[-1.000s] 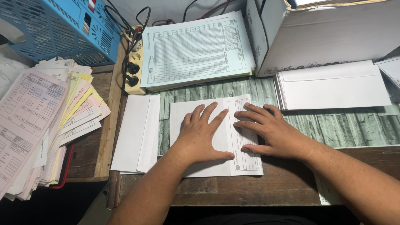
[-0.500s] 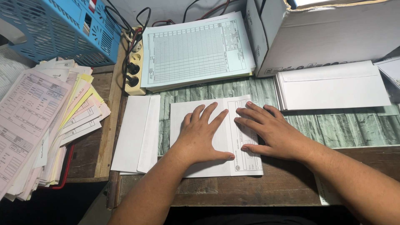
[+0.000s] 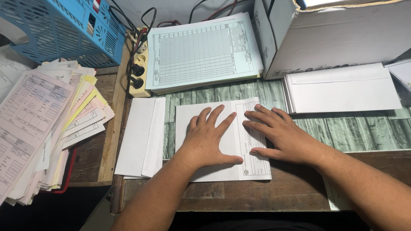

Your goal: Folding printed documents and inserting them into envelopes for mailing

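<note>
Two hands lie flat on one folded sheet, and almost nothing has shifted over the last second: the left hand [image 3: 207, 139] has stayed put, palm down with fingers spread, while the right hand [image 3: 280, 137] has only eased its fingertips a touch along the fold line. That small slide reads as pressing the crease down rather than any new step; the fold looks made and is being firmed.

Neither hand grips anything; both are open and pressed onto the folded form [image 3: 222, 141], which lies directly beneath them, its blank back under the left palm and its printed strip under the right fingers and thumb.

Just left of the left hand lies a white envelope [image 3: 141, 137], apart from the form. Beyond the fingertips sits a pale blue stack of gridded sheets [image 3: 201, 49], with a power strip [image 3: 138, 64] at its left. Past the right hand, up and to the right, rests a stack of white envelopes [image 3: 342, 87] against a cardboard box [image 3: 334, 34]. Far left, a loose pile of pink and yellow forms [image 3: 47, 119] spreads below a blue basket [image 3: 60, 30].
</note>
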